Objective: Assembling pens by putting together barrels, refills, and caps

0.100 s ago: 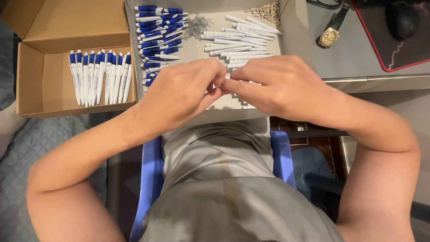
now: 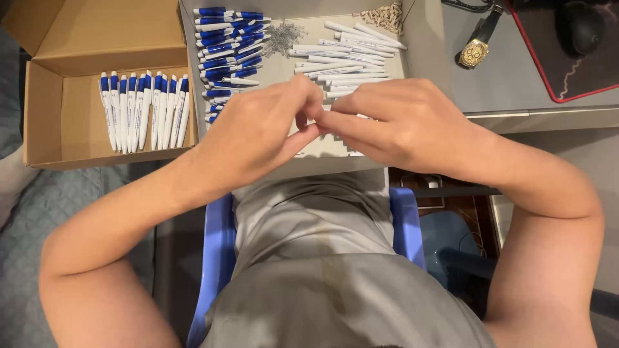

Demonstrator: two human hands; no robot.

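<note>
Both forearms angle inward from bent elbows over the lap, so the left hand [image 2: 255, 135] and right hand [image 2: 400, 122] meet fingertip to fingertip above the near edge of the shallow tray [image 2: 412, 45]. Their fingers are curled and pinched together around a small pen part that is almost wholly hidden, so what it is cannot be told. Beyond lie white pen barrels [image 2: 348, 61], blue-and-white pen pieces [image 2: 225, 38], tiny springs [image 2: 284, 35], and finished pens [image 2: 142, 109] lined up in the cardboard box [image 2: 71, 38].
</note>
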